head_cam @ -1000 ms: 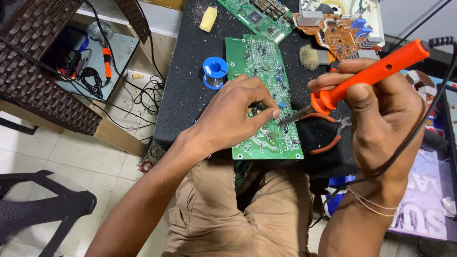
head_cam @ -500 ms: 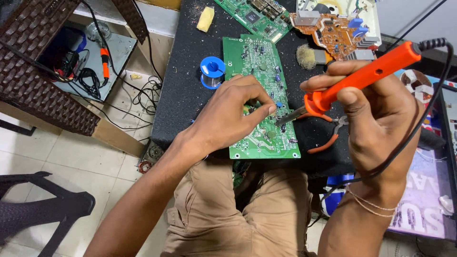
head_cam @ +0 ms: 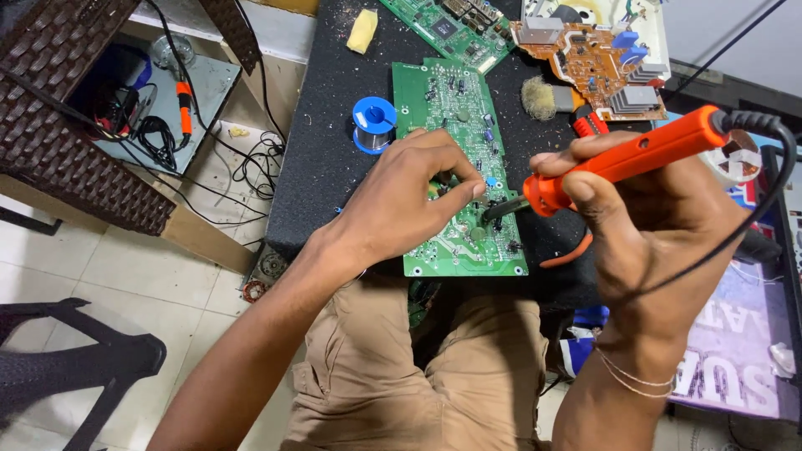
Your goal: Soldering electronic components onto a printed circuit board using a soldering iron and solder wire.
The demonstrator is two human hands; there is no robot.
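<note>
Green circuit board [head_cam: 455, 159] under left hand [head_cam: 401, 205], fingertips pressing it; right hand [head_cam: 660, 209] grip closed round orange soldering iron [head_cam: 626, 159], tip at board.

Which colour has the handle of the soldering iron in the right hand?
Orange, with a black cord; the head view shows the soldering iron in the right hand.

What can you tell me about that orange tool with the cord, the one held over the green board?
It is a soldering iron with a long orange handle that looks like plastic and a short dark metal tip. A black cord leaves its far end and loops down past the wrist. The right hand grips it like a pen, slanted, tip lowest and pointing left. The tip sits at the green circuit board, close to the left hand's fingertips; whether it touches the board is unclear.
</note>
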